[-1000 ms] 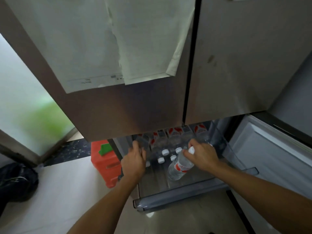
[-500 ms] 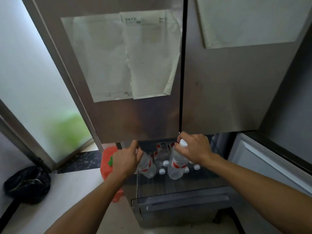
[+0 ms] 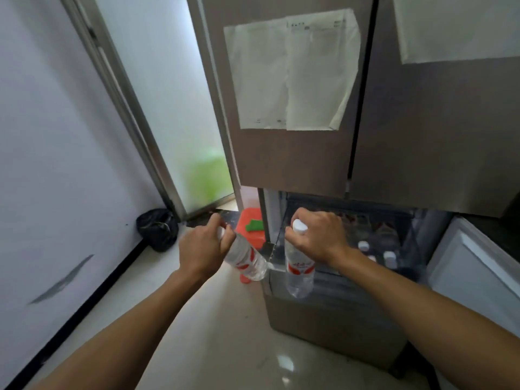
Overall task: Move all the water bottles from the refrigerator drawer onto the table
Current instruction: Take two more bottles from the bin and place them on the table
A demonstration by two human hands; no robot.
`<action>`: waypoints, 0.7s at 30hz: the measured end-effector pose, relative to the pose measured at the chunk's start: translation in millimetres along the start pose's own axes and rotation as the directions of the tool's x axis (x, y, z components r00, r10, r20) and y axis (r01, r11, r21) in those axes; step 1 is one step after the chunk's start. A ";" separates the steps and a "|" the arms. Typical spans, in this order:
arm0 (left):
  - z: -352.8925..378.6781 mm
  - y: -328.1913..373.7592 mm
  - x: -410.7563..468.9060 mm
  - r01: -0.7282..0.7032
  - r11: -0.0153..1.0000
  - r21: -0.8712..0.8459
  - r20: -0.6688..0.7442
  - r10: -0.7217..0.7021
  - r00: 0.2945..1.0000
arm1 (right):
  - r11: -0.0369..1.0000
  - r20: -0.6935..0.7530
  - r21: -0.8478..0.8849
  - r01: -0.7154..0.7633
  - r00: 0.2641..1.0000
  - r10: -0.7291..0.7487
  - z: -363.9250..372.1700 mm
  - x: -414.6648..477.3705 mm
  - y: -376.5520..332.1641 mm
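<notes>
The left hand (image 3: 206, 246) gripped one water bottle (image 3: 247, 260) at the neck, fingers curled round it, the body tilted down to the right. The right hand (image 3: 318, 237) gripped a second water bottle (image 3: 299, 273) the same way; it hung upright at the front of the refrigerator drawer (image 3: 332, 313). Neck grips probably suited one-handed carrying. More capped bottles (image 3: 389, 256) stood inside the drawer. The table was not in view.

A: What's on the arms?
B: Both are bare. The left arm (image 3: 135, 319) and right arm (image 3: 422, 305) show uncovered to the picture's lower edge.
A: And the hands?
B: The left hand (image 3: 202, 249) and right hand (image 3: 320, 237) are bare as well.
</notes>
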State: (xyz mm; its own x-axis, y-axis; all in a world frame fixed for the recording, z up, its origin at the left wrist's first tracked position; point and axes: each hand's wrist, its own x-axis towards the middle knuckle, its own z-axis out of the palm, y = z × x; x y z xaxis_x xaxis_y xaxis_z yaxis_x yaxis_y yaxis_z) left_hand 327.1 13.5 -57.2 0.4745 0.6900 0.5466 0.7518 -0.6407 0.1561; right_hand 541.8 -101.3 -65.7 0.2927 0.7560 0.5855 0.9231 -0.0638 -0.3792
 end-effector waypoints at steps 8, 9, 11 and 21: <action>-89.7 -117.5 -126.8 0.331 0.921 0.207 0.100 -0.357 0.929 | 0.966 0.243 0.165 0.197 0.942 -0.233 73.3 -28.0 -133.7; -104.3 -134.9 -144.5 0.371 0.905 0.207 0.077 -0.393 0.916 | 0.952 0.245 0.189 0.239 0.928 -0.282 80.3 -30.2 -158.1; -134.6 -171.7 -182.2 0.435 0.872 0.222 0.049 -0.456 0.889 | 0.926 0.267 0.231 0.298 0.896 -0.355 95.5 -35.4 -210.2; -299.5 -355.3 -376.0 0.595 0.695 0.403 -0.057 -0.630 0.774 | 0.789 0.327 0.425 0.443 0.738 -0.590 195.8 -124.9 -492.0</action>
State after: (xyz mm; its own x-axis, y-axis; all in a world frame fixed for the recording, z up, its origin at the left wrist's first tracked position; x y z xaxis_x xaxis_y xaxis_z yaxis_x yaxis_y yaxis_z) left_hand -255.5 -119.2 -71.9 -0.1324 0.9190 0.3714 0.9896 0.1013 0.1023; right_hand 2.2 -36.8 -92.6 -0.4101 0.8085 0.4221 0.7527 0.5614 -0.3440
